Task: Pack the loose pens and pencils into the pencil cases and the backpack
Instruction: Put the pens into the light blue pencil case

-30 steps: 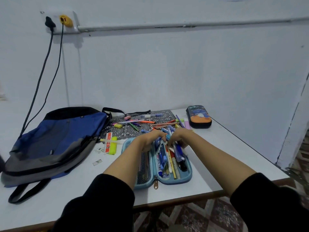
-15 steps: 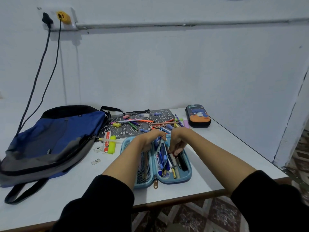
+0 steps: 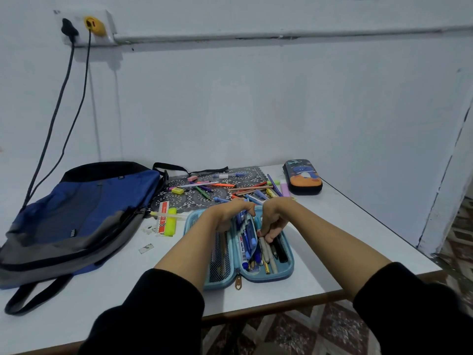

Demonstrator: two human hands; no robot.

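Note:
A light blue pencil case (image 3: 286,269) lies unzipped and flat at the table's front middle, its right half full of pens. My left hand (image 3: 227,215) grips the case's blue middle flap at its far end. My right hand (image 3: 272,221) is curled over the right compartment and pinches pens there. Several loose pens and pencils (image 3: 212,187) lie on a dark patterned mat (image 3: 179,198) behind the case. A blue and grey backpack (image 3: 76,216) lies flat on the left. A second, dark pencil case (image 3: 302,179) sits zipped at the back right.
A yellow highlighter (image 3: 170,221) and a red and white ruler (image 3: 162,217) lie left of the open case. Two cables hang from a wall socket (image 3: 84,26) above the backpack. The white table's front edge (image 3: 268,307) and right edge are near; tiled floor below.
My right hand has moved down from the far end of the case into the right compartment, pushing the pens in. My left hand stays on the flap.

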